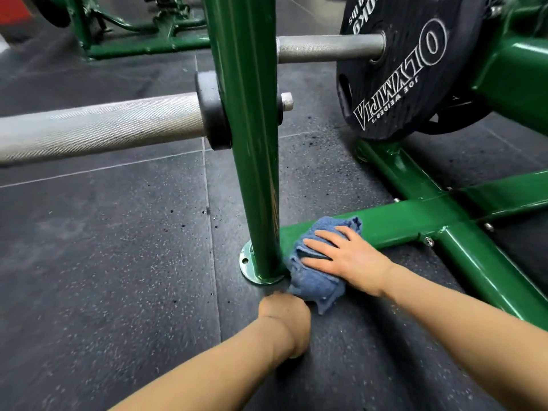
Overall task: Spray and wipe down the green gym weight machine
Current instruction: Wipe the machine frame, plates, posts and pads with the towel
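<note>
The green weight machine has an upright post [252, 143] bolted to the floor through a round base plate [247, 264], and a low horizontal frame bar [400, 221] running right from it. A blue cloth [314, 277] is bunched where the bar meets the post. My right hand [347, 256] presses flat on the cloth with straight fingers. My left hand [286, 315] rests on the floor just below the post's base; its fingers are curled under and hidden, so whether they hold anything does not show. No spray bottle is in view.
A knurled steel bar [98, 129] juts left from the post at mid height. A black weight plate [400, 66] hangs on a steel peg [329, 48] at upper right. More green frame [148, 48] lies at the back. The floor is dark speckled rubber tile [103, 262].
</note>
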`<state>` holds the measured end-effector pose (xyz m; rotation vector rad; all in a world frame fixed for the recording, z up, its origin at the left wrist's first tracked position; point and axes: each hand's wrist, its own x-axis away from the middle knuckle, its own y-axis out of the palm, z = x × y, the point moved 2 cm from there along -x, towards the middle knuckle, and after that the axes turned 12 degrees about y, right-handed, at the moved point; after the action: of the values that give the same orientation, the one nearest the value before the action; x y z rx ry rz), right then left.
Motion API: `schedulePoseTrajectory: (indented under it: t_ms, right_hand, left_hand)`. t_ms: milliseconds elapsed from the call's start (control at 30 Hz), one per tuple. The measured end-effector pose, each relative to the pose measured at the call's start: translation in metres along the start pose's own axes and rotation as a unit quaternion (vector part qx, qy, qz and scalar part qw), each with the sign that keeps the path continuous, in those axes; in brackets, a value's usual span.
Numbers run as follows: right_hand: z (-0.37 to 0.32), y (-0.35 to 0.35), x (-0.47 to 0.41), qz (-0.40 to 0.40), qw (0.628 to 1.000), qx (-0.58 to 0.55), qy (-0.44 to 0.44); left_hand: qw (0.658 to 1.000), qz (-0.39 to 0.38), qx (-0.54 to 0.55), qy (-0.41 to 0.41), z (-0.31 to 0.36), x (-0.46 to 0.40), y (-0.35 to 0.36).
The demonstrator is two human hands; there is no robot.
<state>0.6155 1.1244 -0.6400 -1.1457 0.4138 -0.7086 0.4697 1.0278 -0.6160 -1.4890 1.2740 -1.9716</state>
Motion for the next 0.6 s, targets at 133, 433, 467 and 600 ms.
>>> schedulePoseTrajectory:
  t_ms: [133, 433, 467, 600]
  right_hand:
    - [0.027, 0.012, 0.018, -0.022, 0.997, 0.07, -0.006]
    - [-0.053, 0.004, -0.018, 0.026, 0.991, 0.097, -0.094]
    - [-0.046, 0.009, -0.015, 0.02, 0.991, 0.098, -0.09]
    - [-0.001, 0.022, 0.012, 0.033, 0.995, 0.08, -0.055]
  left_hand:
    - [0.999, 0.046, 0.0, 0.0, -0.001, 0.001, -0.005]
    - [0.992, 0.06, -0.021, -0.105, -0.001, -0.013, -0.003]
    - [0.992, 0.065, -0.021, -0.103, 0.001, -0.015, -0.004]
    - [0.992, 0.099, -0.004, -0.079, 0.008, -0.019, -0.006]
